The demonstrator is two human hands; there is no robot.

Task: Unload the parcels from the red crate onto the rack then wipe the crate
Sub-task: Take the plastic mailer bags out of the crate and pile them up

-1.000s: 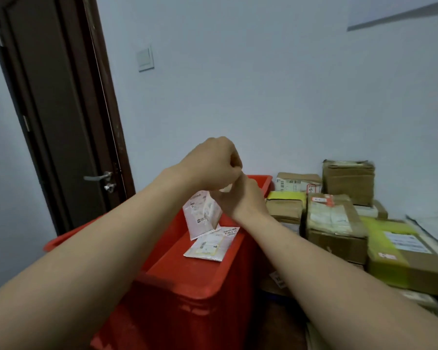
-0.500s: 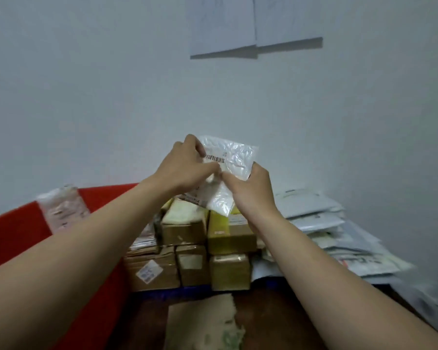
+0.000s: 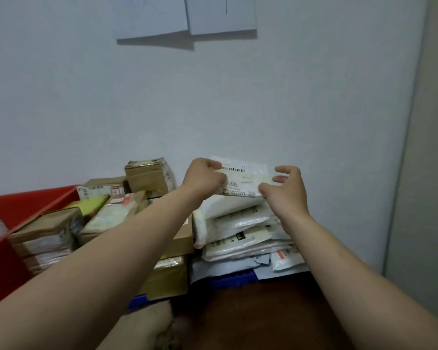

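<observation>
Pinching a white parcel (image 3: 245, 180) at its left edge with the left hand (image 3: 204, 176), touching its right corner with the loose, spread right hand (image 3: 286, 190), just on top of a pile of white bags (image 3: 238, 223) on the blue rack (image 3: 228, 280), beside brown boxes (image 3: 147, 175) and the red crate (image 3: 23, 205), against a white wall (image 3: 213, 97).

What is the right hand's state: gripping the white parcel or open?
Open: right hand, fingers spread, beside white parcel; left hand grips it.

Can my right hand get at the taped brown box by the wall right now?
Probably not directly: the left hand, holding the labelled mailer, lies between the right hand and the taped brown box.
</observation>
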